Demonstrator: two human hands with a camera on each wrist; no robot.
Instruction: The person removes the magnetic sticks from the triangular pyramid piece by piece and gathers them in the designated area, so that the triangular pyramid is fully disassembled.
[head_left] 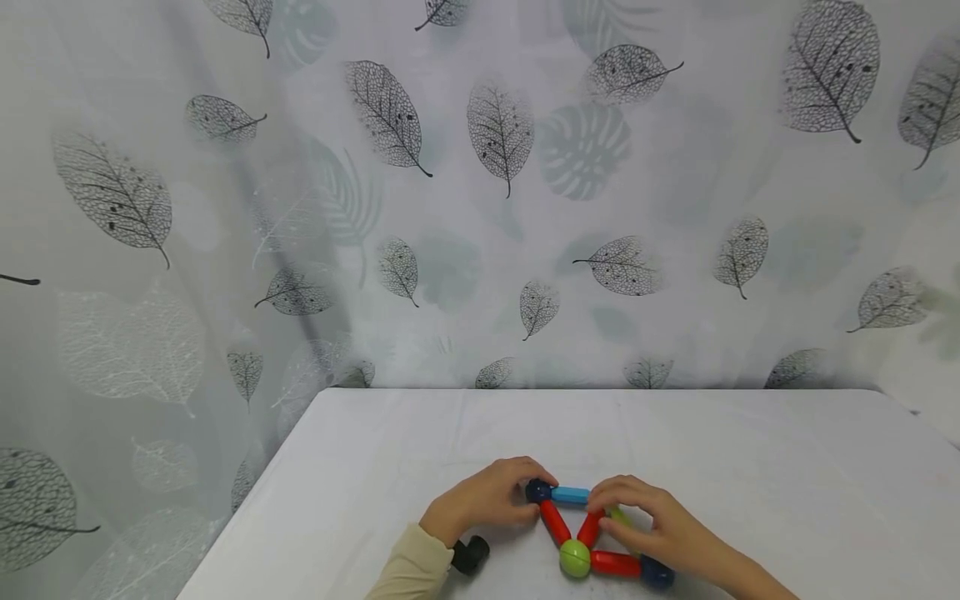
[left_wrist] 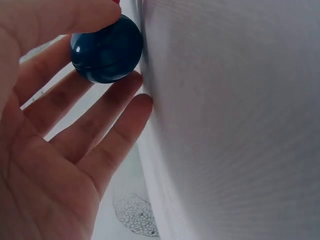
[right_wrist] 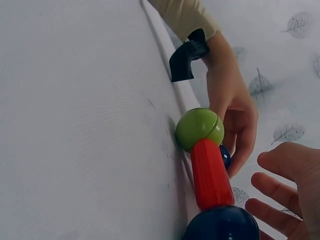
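A flat frame of coloured rods and balls lies on the white table. My left hand (head_left: pixel 491 496) pinches its far-left dark blue ball (left_wrist: pixel 107 50) between thumb and fingers. From that ball run a light blue rod (head_left: pixel 570 496) and a red rod (head_left: pixel 555 523). The red rod meets a green ball (head_left: pixel 575 558); another red rod (head_left: pixel 616 563) joins this to a second dark blue ball (head_left: pixel 657 572). My right hand (head_left: pixel 656 521) is over the frame's far-right corner, partly hiding a green rod (head_left: pixel 622 518). In the right wrist view its bent fingertips show nothing between them.
A black curved fitting (head_left: pixel 471 555) sits at the left wrist, close to the sleeve (head_left: pixel 412 560). The table (head_left: pixel 420 425) reaches back to a pale leaf-printed curtain (head_left: pixel 487 250).
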